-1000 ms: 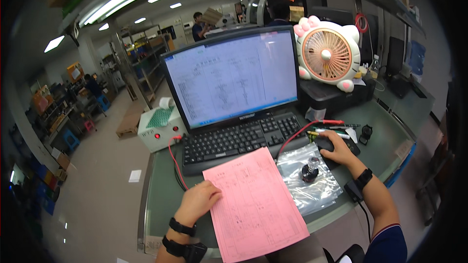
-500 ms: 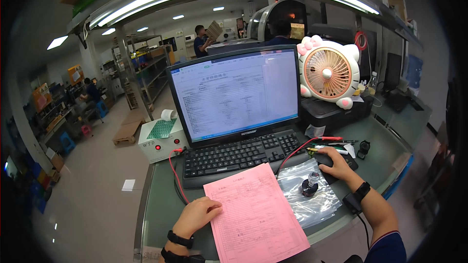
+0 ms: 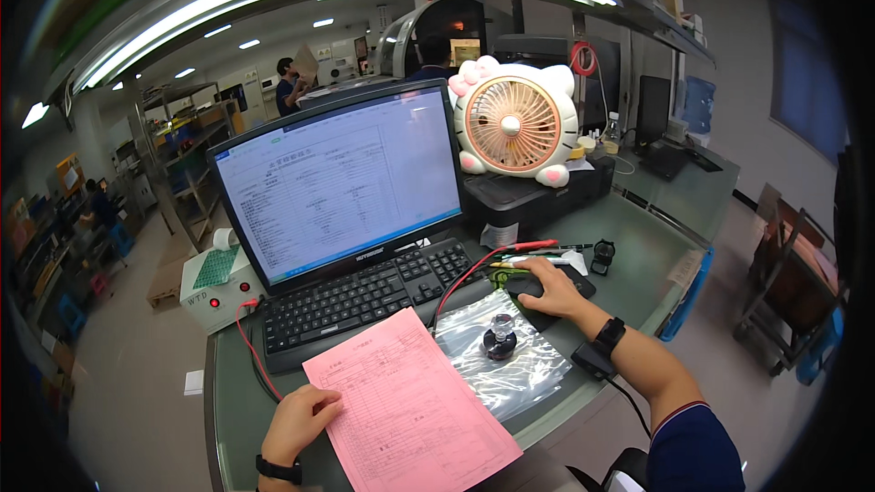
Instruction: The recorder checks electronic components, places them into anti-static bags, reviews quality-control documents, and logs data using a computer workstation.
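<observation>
My left hand [image 3: 299,419] rests on the left edge of a pink printed sheet [image 3: 412,405] lying on the grey bench in front of an open black laptop [image 3: 351,219]. My right hand [image 3: 547,286] covers a black mouse [image 3: 530,288] on a dark pad to the right of the keyboard. A clear plastic bag [image 3: 501,360] lies between the sheet and my right forearm, with a small black round part [image 3: 499,337] on top of it. A black band sits on each wrist.
A white tester box with red buttons [image 3: 217,281] stands left of the laptop, with a red lead [image 3: 248,346]. A pink fan [image 3: 516,123] sits on a black box [image 3: 538,193] behind. Other people work far back by shelves.
The view has shifted slightly, so the bench sits a little further right in the picture. Both hands keep their places on the sheet and the mouse.
</observation>
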